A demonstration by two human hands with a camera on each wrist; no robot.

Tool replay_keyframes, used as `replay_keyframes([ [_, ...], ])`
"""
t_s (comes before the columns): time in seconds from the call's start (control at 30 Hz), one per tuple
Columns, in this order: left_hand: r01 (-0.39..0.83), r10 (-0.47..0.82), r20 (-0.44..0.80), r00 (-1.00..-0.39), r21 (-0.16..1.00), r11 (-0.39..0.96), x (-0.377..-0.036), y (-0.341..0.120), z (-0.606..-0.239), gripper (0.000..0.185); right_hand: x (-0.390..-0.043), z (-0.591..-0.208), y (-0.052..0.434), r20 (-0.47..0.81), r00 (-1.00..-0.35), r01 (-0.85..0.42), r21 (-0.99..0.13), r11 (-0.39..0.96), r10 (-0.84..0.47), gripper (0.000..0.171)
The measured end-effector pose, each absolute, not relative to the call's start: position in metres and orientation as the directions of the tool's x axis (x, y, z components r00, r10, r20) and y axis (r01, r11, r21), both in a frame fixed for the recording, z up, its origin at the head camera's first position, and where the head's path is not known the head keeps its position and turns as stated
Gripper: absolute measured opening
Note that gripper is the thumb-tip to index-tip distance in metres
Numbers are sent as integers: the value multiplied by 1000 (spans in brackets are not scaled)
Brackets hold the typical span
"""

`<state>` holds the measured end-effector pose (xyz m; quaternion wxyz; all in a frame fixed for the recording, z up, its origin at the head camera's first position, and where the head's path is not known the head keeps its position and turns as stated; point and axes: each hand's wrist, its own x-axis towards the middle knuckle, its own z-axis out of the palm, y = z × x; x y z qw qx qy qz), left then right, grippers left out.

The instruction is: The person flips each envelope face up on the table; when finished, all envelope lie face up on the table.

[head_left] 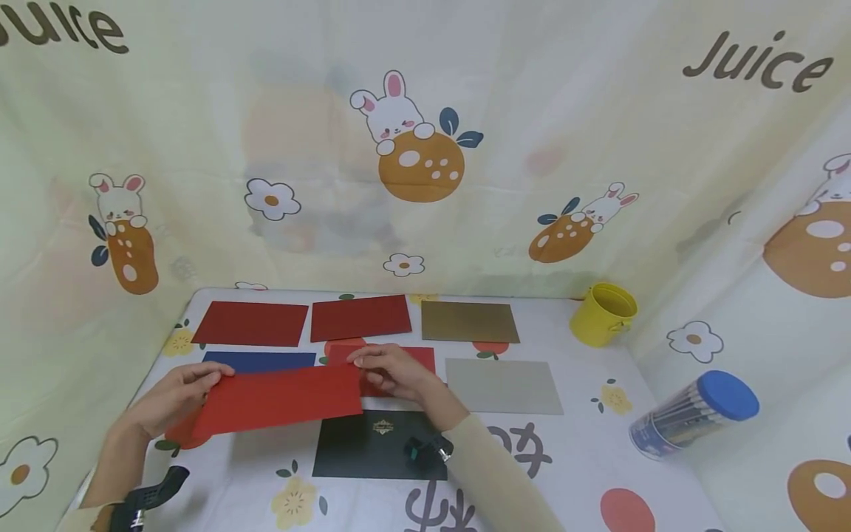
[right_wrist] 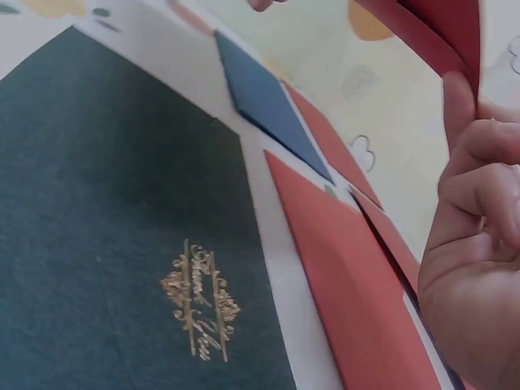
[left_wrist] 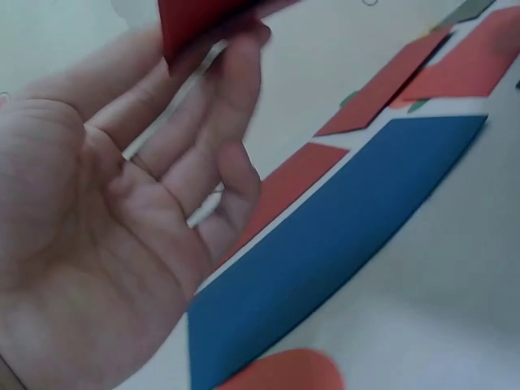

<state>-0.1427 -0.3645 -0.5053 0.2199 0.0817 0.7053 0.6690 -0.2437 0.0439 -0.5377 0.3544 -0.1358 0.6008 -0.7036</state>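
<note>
A bright red card (head_left: pixel 286 399) is held up over the table between both hands, its long side running left to right. My left hand (head_left: pixel 169 399) pinches its left end by the upper corner, and my right hand (head_left: pixel 402 373) pinches the upper right corner. In the right wrist view the card's underside shows a layered edge near the fingertips. Below the right forearm lies a dark green card (head_left: pixel 362 451), its gold "Thank You" lettering readable in the right wrist view. A blue card (left_wrist: pixel 341 236) lies partly hidden behind the held card.
Two dark red cards (head_left: pixel 250 323) and a gold card (head_left: pixel 470 321) form the back row. A grey card (head_left: pixel 503 386) and another red card (head_left: pixel 419 357) lie nearer. At the right stand a yellow bucket (head_left: pixel 590 329) and a blue-lidded jar of pens (head_left: pixel 685 417). Patterned cloth (head_left: pixel 319 125) hangs behind.
</note>
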Motion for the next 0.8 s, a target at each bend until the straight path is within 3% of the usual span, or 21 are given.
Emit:
replay_keyframes([
  [0.13,-146,482,-99,-871,987,-61,-145,-360,-511,41,-244,-535,48,-216,-725,405,-902,-151,-654,27],
  [0.3,-71,411,-50,-910,997,-36,-147,-355,-514,37,-244,-531,51,-179,-720,450,-856,-254,-670,18],
  [0.47,-52,343,-43,-938,999,-17,-148,-350,-513,35,-246,-530,52,-116,-718,451,-828,-332,-686,21],
  [0.8,48,311,113,-944,977,-209,-158,-340,-512,34,-245,-528,54,17,-697,397,-823,-406,-717,22],
])
